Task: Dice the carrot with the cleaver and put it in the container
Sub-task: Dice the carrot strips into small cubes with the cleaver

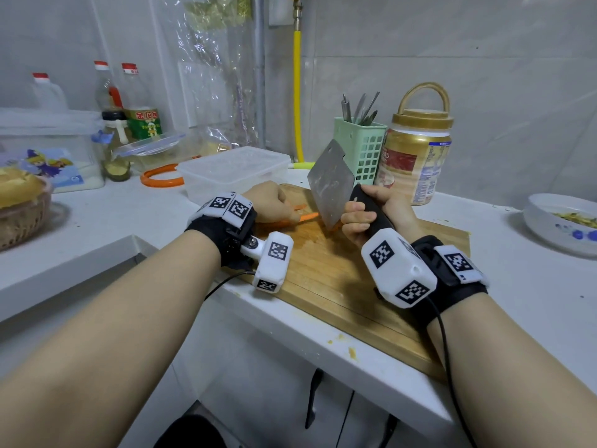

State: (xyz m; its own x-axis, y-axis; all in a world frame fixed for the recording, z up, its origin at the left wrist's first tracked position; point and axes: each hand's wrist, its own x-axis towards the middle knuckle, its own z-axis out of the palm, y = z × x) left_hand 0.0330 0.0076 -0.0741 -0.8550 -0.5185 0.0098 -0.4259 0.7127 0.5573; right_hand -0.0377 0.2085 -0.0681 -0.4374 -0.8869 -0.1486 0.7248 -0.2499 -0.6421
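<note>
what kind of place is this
Most likely a small home kitchen. A wooden cutting board lies on a white counter against tiled walls, oil bottles stand at the back, and a green utensil holder sits behind the raised cleaver.

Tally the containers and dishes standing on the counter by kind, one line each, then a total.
Clear plastic boxes: 3
Bottles and jugs: 3
Gold-lidded jar: 1
Green utensil basket: 1
White bowl: 1
Wicker basket: 1
Total: 10
</note>
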